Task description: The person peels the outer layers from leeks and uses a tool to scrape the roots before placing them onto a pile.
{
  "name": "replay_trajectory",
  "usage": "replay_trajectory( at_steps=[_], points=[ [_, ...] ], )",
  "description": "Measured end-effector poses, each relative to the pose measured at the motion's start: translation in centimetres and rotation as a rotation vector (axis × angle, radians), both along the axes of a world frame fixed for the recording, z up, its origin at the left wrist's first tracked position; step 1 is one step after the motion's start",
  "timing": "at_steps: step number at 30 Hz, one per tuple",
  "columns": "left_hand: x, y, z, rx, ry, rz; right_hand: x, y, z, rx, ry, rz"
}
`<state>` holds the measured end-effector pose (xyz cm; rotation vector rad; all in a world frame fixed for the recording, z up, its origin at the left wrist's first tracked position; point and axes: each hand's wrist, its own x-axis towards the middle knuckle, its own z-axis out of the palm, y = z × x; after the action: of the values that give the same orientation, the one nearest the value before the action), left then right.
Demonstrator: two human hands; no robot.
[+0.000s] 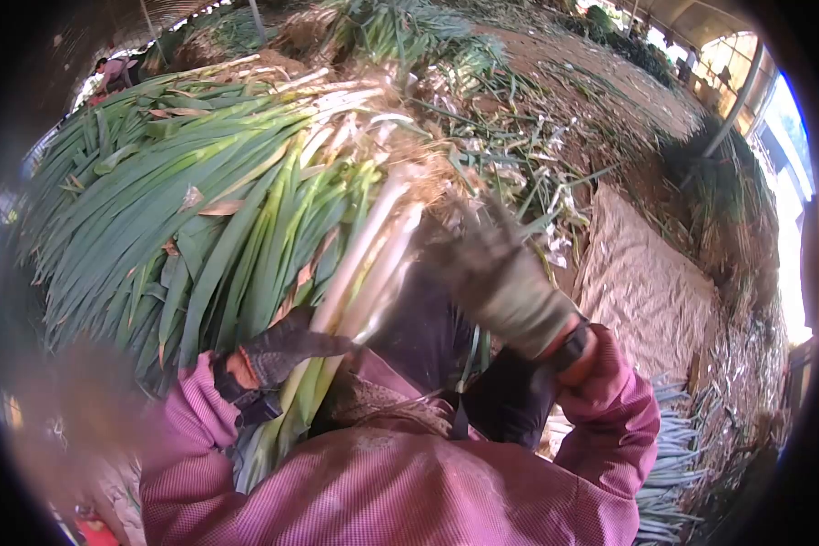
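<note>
My left hand, in a dark glove, is closed around the stalks of a few large green onions lying slantwise over my lap. Their pale shanks point up and away, and their green leaves run down beside my left sleeve. My right hand, in a pale glove with dark, soiled fingers, is raised just right of the white root ends. Its fingers are spread and smeared by motion, with nothing visible in them. To the left lies a big heap of green onions, its tangled brown roots facing the middle.
Loose leaves and peelings litter the soil ahead. A crumpled tan sheet covers ground at right. More green onions lie at lower right, and another bunch lies ahead. A metal pole stands at right. Another person bends at far left.
</note>
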<state>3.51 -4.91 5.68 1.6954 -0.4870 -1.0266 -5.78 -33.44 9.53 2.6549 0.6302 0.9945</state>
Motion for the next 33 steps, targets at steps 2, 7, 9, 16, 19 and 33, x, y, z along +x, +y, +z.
replay_trajectory(
  at_steps=[2,7,9,16,19,33],
  points=[
    [-0.5,-2.4,0.6,0.04,0.013,-0.131,0.9,3.3,-0.3,-0.211,-0.028,0.248],
    [-1.4,-4.5,0.3,-0.086,0.358,-0.203,6.5,3.6,-4.5,0.773,1.077,0.958],
    [-0.7,-4.0,-0.1,-0.037,0.323,-0.216,7.5,1.3,-5.3,1.1,1.019,1.147],
    [2.8,-0.8,-3.5,0.197,0.152,-0.217,-13.4,-17.8,11.4,-0.011,-0.186,-0.722],
    [3.8,0.0,-5.8,0.371,-0.034,-0.258,-34.1,-24.8,8.6,0.399,-0.381,-1.336],
    [6.4,-7.8,-15.3,0.717,-1.669,-0.031,-52.4,0.8,-44.1,1.598,0.516,-2.271]
  ],
)
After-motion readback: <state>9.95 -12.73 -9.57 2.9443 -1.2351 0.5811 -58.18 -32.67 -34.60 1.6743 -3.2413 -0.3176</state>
